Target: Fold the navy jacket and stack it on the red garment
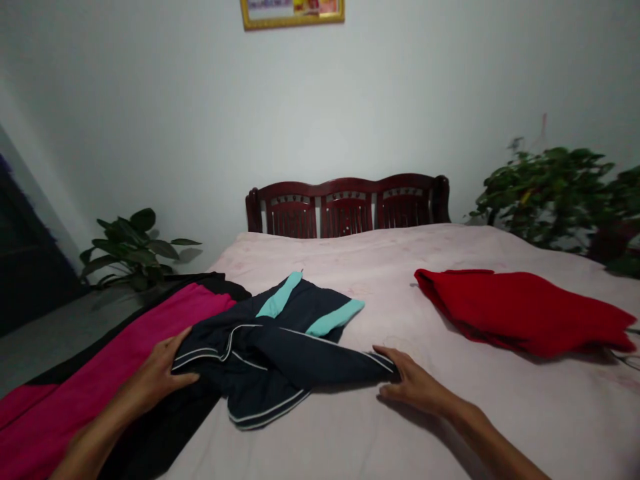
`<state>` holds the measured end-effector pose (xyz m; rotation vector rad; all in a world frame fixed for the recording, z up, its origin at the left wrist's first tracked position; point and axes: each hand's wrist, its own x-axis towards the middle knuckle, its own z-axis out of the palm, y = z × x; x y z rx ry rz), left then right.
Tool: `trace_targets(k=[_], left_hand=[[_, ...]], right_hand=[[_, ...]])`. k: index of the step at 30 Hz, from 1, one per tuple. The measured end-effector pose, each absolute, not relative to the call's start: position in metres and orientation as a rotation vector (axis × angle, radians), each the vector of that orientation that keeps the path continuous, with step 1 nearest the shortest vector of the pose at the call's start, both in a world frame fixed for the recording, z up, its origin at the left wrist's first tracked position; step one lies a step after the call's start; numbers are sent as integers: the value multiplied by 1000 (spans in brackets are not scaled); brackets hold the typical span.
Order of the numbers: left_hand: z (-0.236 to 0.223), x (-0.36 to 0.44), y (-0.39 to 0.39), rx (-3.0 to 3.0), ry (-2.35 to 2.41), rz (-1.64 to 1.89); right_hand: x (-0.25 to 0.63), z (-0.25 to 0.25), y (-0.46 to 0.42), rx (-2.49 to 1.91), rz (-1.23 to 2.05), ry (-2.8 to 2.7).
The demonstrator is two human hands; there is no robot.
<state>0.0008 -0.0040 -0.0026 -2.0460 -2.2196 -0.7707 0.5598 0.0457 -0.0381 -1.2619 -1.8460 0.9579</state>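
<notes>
A dark navy garment (280, 347) with turquoise panels and thin white stripes lies crumpled on the pink bedsheet (380, 267). My left hand (160, 377) grips the garment's left edge, fingers curled around the fabric. My right hand (413, 383) pinches the garment's right corner against the sheet, fingers close together. A magenta and black cloth (125, 353) lies under and beside my left forearm.
A folded red garment (520, 310) lies on the bed's right side. A dark wooden headboard (345, 207) stands at the far end against a white wall. Leafy potted plants stand at left (133, 250) and right (555, 193). A framed picture (293, 12) hangs above.
</notes>
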Motion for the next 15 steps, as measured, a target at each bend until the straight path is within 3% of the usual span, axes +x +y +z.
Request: trace_targets(k=[5, 9, 11, 15], left_hand=[[4, 14, -10, -2051, -2328, -644], [24, 16, -1, -2070, -2369, -846], [32, 13, 6, -1923, -2510, -1091], [34, 1, 12, -1427, -2764, -1620]], right_hand=[[541, -28, 45, -1166, 1340, -1711], [533, 30, 67, -1086, 1702, -1644], [523, 75, 92, -972, 1695, -1542], [500, 141, 151, -593, 1326, -1271]])
